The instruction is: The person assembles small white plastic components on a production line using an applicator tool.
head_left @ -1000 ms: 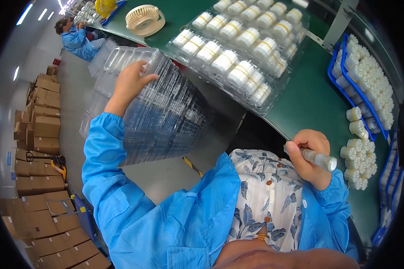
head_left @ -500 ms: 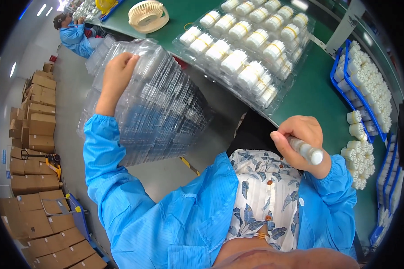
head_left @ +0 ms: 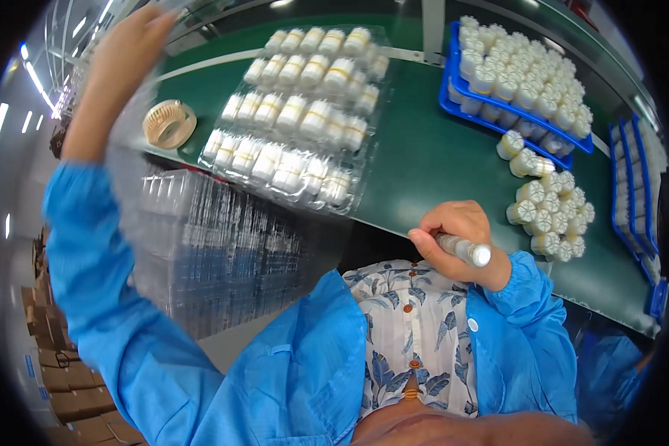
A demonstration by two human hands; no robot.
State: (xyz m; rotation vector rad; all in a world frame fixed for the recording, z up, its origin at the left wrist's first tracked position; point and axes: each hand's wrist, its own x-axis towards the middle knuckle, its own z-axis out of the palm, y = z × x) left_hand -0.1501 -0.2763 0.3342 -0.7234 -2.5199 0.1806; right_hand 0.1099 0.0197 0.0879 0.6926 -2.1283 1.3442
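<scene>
A slim, whitish translucent cylinder [head_left: 464, 250] was held in the right hand [head_left: 453, 225], the fingers closed around it, near the edge of the green-topped table [head_left: 409, 171]. A tall stack of clear plastic trays [head_left: 223, 230] was seen beside that edge. On the table, white bundles with yellow bands [head_left: 288, 175] were carried in rows by a clear plastic tray [head_left: 340, 209]. Farther out, the left hand [head_left: 130, 41] was raised, a blurred transparent sheet [head_left: 137, 123] apparently beneath it; whether its fingers were wide or narrow could not be told. If that sheet were swung low, the round cream fan [head_left: 169, 124] or the nearest bundles might be knocked.
</scene>
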